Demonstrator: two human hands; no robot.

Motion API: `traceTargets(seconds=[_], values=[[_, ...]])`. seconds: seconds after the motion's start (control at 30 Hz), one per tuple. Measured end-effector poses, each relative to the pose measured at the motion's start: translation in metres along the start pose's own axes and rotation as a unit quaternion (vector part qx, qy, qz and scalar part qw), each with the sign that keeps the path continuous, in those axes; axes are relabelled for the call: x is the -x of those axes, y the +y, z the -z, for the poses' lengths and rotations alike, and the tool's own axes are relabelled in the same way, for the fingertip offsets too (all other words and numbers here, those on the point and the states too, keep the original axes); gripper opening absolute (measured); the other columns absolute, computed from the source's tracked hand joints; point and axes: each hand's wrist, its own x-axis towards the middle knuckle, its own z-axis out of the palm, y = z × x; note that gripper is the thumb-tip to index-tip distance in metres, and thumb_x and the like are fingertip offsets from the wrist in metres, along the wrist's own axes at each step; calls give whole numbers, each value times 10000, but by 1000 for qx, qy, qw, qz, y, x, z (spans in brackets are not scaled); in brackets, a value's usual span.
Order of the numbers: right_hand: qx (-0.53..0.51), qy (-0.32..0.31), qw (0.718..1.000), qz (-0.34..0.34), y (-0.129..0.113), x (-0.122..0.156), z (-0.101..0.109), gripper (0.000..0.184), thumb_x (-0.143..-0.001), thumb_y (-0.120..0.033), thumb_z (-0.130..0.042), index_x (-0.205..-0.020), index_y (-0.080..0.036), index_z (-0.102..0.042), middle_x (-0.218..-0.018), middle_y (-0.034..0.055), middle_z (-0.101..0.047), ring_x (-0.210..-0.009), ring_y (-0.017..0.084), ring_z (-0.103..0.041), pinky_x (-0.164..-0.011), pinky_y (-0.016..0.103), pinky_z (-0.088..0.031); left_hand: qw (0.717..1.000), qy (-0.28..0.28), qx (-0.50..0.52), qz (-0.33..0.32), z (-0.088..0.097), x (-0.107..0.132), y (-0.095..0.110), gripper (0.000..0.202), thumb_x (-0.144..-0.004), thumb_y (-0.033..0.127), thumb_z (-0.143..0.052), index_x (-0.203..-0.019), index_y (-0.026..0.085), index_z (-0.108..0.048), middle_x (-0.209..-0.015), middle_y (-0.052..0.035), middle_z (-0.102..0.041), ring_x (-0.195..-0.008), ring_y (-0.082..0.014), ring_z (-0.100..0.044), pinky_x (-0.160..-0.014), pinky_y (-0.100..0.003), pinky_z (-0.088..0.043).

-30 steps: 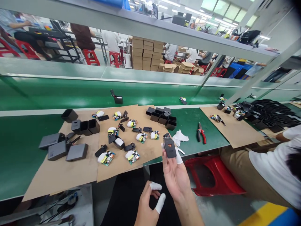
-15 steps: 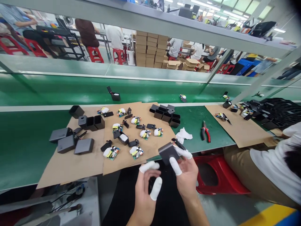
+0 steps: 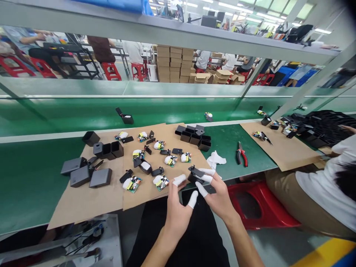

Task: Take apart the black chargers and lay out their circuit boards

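A black plastic adapter case (image 3: 194, 175) with its lid piece is gripped in my right hand (image 3: 218, 191), just above the table's front edge. White finger cots cover the thumb and fingertips of both hands. Just left of the case is my left hand (image 3: 179, 205), its thumb and fingers spread apart with nothing between them. Nearest to it on the brown cardboard lies a circuit board (image 3: 160, 182) with a white pad and yellow tape. Another such board (image 3: 132, 183) lies further left, beside a small black lid (image 3: 126, 176).
Empty black cases (image 3: 195, 139) stand grouped at the back; closed cases (image 3: 100, 178) lie left. A white cloth (image 3: 216, 159) and red-handled pliers (image 3: 241, 154) lie right. A co-worker (image 3: 319, 196) sits at my right by a red stool (image 3: 258, 204). An overhead shelf (image 3: 178, 31) spans the bench.
My right hand has turned the case, moving it slightly left and bringing its lid side into view. My left hand has shifted up and right, closer to the case, still spread.
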Motion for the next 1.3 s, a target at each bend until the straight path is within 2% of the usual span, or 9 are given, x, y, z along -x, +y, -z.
traceTargets(seconds=[0.23,0.4,0.53,0.63,0.7,0.8,0.97,1.2,1.3], values=[[-265,108,943,-172,3,16,-27,434,-907,-427,-856,-1302,-270,-768,-1271,97,-792,-1156,278,-762,-1035,447,-624,978,-53,-130,-156,7,-22,11,569,-908,267,-808,-1415,229,-552,-1273,-115,-678,-1199,-288,-712,-1024,-461,-620],[-83,7,989,-125,26,17,-23,405,-1053,-577,-583,-1208,-265,-789,-1073,68,-825,-904,234,-777,-843,370,-639,957,-127,-199,-169,41,-37,28,528,-909,239,-811,-1393,250,-601,-1285,-101,-697,-1219,-277,-712,-1041,-422,-601],[109,78,982,-131,52,-1,23,479,-970,-670,-610,-917,-231,-794,-843,77,-753,-806,265,-698,-840,413,-588,957,-110,-225,-145,67,-50,43,494,-889,282,-828,-1347,259,-646,-1235,-82,-697,-1160,-275,-706,-1008,-425,-600],[270,202,923,-186,76,-29,77,504,-988,-615,-552,-1135,-168,-730,-1175,211,-697,-1167,408,-609,-1092,599,-439,984,-56,-148,-80,77,-62,52,494,-805,334,-904,-1246,245,-700,-1186,-65,-686,-1072,-256,-714,-966,-403,-617],[355,220,879,-228,92,-51,108,572,-946,-582,-626,-1278,-117,-657,-1328,284,-606,-1287,486,-523,-1121,682,-363,998,-39,-54,-6,77,-65,56,588,-685,336,-990,-1196,223,-722,-1168,-63,-709,-1050,-252,-728,-959,-378,-622],[438,167,839,-275,114,-79,133,503,-929,-536,-684,-1226,-129,-676,-1314,277,-600,-1270,490,-542,-1070,664,-408,985,-38,117,122,69,-57,60,597,-660,400,-1013,-1151,183,-752,-1131,-82,-774,-1019,-245,-752,-967,-361,-624],[502,64,805,-309,131,-101,156,338,-1025,-410,-554,-1123,-142,-735,-1249,249,-645,-1189,415,-631,-952,510,-497,884,-48,372,278,56,-15,64,519,-786,547,-899,-1114,159,-795,-1116,-153,-827,-984,-291,-792,-950,-412,-638],[537,-8,778,-327,136,-88,192,411,-1104,-373,-424,-1104,-114,-743,-1100,220,-726,-1003,306,-716,-848,393,-519,898,-134,352,227,52,16,53,594,-677,461,-986,-1138,152,-772,-1009,-153,-822,-902,-308,-788,-874,-415,-614],[538,-38,771,-340,140,-80,193,319,-1103,-386,-529,-1099,-137,-728,-1012,118,-754,-901,226,-723,-834,368,-562,896,-152,352,224,51,17,44,601,-668,491,-986,-1112,147,-771,-973,-151,-814,-872,-302,-785,-821,-404,-614]])
